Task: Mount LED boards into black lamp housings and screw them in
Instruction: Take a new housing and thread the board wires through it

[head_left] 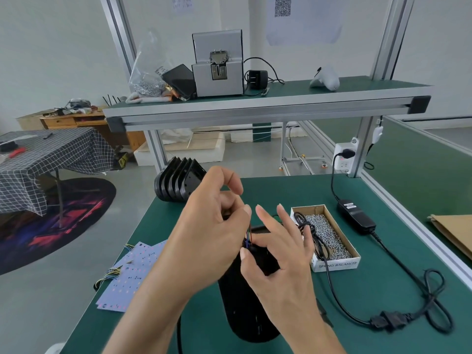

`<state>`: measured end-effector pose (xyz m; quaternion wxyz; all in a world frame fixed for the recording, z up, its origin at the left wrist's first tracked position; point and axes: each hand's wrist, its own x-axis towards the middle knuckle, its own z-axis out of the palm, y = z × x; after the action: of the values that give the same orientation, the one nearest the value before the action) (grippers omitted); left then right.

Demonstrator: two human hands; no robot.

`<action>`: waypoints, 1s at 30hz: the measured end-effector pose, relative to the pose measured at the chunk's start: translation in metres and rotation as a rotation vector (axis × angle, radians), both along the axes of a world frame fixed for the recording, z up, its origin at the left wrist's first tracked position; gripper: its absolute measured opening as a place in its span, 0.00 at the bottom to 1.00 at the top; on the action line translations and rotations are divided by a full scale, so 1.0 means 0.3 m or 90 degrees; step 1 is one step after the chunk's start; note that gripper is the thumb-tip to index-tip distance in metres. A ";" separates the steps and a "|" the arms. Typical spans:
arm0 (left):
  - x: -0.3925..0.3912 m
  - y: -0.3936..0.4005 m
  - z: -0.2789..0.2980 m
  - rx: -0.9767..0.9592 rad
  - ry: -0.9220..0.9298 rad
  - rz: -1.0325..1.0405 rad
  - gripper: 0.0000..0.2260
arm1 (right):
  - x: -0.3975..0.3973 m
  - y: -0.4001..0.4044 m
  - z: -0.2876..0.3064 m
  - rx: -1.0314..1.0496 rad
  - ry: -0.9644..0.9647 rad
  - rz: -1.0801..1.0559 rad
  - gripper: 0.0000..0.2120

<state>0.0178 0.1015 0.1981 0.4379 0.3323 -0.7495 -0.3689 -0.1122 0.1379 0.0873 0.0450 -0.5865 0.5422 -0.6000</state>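
A long black lamp housing [245,310] lies lengthwise on the green table in front of me, its far end under my hands. My left hand [212,236] pinches thin blue and red wires [248,235] that rise from the housing. My right hand [278,254] has its thumb and forefinger on the black housing where the wires come out, the other fingers spread. Pale LED boards [130,274] with yellow and blue leads lie stacked at the table's left edge. A cardboard box of screws [329,238] stands to the right.
Several black housings [178,183] stand stacked at the far left corner of the table. A black power adapter [356,217] and its looped cable [431,300] run down the right side. A screw feeder [218,70] sits on the upper shelf [255,106].
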 end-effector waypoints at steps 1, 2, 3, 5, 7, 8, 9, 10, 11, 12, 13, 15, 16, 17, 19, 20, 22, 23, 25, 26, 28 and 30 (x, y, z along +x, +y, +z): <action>0.000 0.000 -0.001 -0.001 0.000 -0.002 0.15 | -0.001 -0.003 -0.005 -0.002 0.005 -0.004 0.04; 0.000 -0.003 -0.002 -0.003 0.000 -0.004 0.15 | -0.002 -0.006 -0.008 -0.002 0.009 -0.006 0.05; 0.000 -0.007 -0.005 -0.002 0.000 -0.004 0.14 | -0.003 -0.009 -0.010 0.002 0.011 -0.005 0.05; 0.004 -0.017 -0.010 0.002 0.005 0.003 0.12 | -0.007 -0.012 -0.006 0.015 0.021 0.006 0.08; 0.012 -0.034 -0.017 0.025 0.021 0.010 0.10 | -0.013 -0.009 0.002 0.032 0.014 0.028 0.11; 0.017 -0.040 -0.020 0.044 0.035 0.010 0.10 | -0.013 -0.004 0.008 0.044 -0.007 0.050 0.13; 0.020 -0.044 -0.019 0.061 0.049 0.006 0.11 | -0.011 0.002 0.017 0.058 -0.031 0.070 0.16; 0.021 -0.046 -0.017 0.073 0.060 -0.002 0.12 | -0.006 0.006 0.026 0.070 -0.051 0.082 0.18; 0.020 -0.047 -0.016 0.076 0.068 -0.007 0.12 | 0.002 0.008 0.037 0.078 -0.064 0.081 0.18; 0.020 -0.045 -0.015 0.072 0.071 -0.008 0.12 | 0.010 0.008 0.047 0.080 -0.073 0.076 0.16; 0.018 -0.043 -0.011 0.064 0.071 -0.006 0.10 | 0.017 0.007 0.055 0.078 -0.085 0.073 0.13; 0.015 -0.038 0.001 0.050 0.074 0.002 0.07 | 0.024 0.011 0.064 0.074 -0.127 0.081 0.10; 0.016 -0.036 0.006 0.046 0.077 0.009 0.06 | 0.022 0.018 0.069 0.073 -0.147 0.093 0.10; 0.023 -0.034 0.012 0.043 0.079 0.014 0.06 | 0.022 0.023 0.074 0.071 -0.160 0.105 0.11; 0.023 -0.027 0.020 0.041 0.072 0.008 0.07 | 0.015 0.033 0.081 0.068 -0.167 0.104 0.11; 0.024 -0.022 0.020 0.040 0.065 0.004 0.07 | 0.017 0.034 0.085 0.076 -0.160 0.095 0.09; 0.018 -0.010 0.019 0.037 0.056 0.004 0.10 | 0.025 0.038 0.092 0.096 -0.151 0.073 0.04; 0.014 -0.004 0.022 0.035 0.053 0.009 0.11 | 0.028 0.040 0.092 0.104 -0.148 0.069 0.04; 0.010 0.007 0.029 0.035 0.051 0.012 0.10 | 0.035 0.048 0.092 0.125 -0.135 0.068 0.10; 0.009 0.011 0.034 0.039 0.052 0.009 0.10 | 0.038 0.052 0.091 0.136 -0.131 0.063 0.11; 0.010 0.020 0.041 0.043 0.051 0.001 0.09 | 0.040 0.059 0.086 0.146 -0.140 0.062 0.13; 0.011 0.030 0.044 0.043 0.045 -0.001 0.09 | 0.044 0.060 0.081 0.142 -0.146 0.071 0.14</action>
<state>0.0212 0.1105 0.2112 0.4525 0.3325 -0.7210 -0.4059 -0.0989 0.1558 0.1116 0.2045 -0.5345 0.5636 -0.5957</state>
